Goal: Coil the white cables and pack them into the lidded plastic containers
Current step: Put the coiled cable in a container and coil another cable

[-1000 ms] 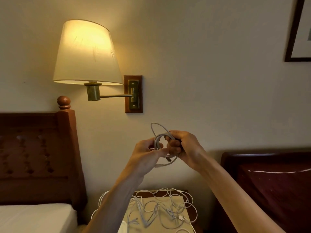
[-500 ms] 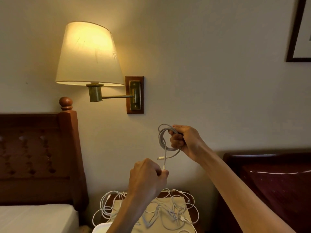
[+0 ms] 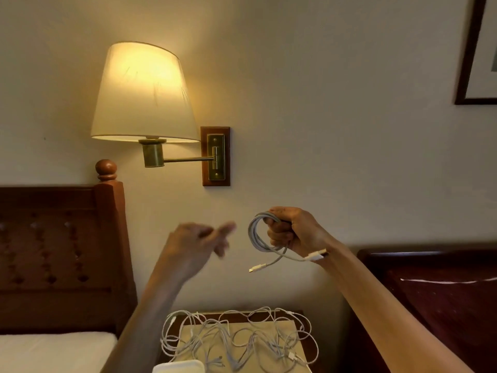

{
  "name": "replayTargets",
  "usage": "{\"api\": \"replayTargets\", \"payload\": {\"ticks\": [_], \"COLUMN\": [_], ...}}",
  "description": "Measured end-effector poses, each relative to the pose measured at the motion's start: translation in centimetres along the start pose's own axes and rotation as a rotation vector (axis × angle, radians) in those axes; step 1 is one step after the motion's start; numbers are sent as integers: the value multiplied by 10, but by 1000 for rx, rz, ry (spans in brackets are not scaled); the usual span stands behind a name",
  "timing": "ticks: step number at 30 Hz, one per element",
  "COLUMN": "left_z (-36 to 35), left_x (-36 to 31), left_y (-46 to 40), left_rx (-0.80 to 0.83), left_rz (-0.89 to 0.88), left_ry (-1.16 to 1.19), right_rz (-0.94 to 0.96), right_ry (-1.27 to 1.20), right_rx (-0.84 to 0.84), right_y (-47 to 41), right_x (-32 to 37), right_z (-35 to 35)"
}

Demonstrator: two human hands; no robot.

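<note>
A white box (image 3: 178, 366) pokes in at the bottom, mostly cut off. Behind it, loose cables (image 3: 239, 337) lie tangled on the small table (image 3: 295, 323). Higher up, the right hand (image 3: 291, 232) squeezes a coiled cable (image 3: 256, 236). The blurry left hand (image 3: 197, 244) holds nothing, fingers loose.

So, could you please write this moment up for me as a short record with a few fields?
setting: bedside table between two beds, lit wall lamp above
right hand: grips a coiled white cable, both plug ends hanging free
left hand: blurred, fingers loose, holding nothing
loose cables: tangled pile on the table, not yet coiled
container: white edge at bottom of view, contents not visible
</note>
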State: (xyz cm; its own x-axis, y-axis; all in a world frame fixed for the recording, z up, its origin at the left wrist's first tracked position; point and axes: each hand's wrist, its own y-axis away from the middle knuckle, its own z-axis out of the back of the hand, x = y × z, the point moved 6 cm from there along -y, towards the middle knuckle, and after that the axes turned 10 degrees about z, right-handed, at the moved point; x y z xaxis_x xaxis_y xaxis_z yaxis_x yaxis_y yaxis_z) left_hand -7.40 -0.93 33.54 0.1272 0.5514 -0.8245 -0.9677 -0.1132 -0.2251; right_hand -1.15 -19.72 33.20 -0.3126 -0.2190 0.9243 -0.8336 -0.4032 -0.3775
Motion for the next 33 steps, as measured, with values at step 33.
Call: {"api": "replayTargets", "payload": {"ticks": [33], "left_z": [-72], "left_x": [14], "left_y": [-20], "left_rx": [73], "left_rz": [-83], "left_ry": [413], "right_rz": [84], "right_ry": [176], "right_rx": [-366], "right_y": [41], "right_x": [9], "right_z": [22]}}
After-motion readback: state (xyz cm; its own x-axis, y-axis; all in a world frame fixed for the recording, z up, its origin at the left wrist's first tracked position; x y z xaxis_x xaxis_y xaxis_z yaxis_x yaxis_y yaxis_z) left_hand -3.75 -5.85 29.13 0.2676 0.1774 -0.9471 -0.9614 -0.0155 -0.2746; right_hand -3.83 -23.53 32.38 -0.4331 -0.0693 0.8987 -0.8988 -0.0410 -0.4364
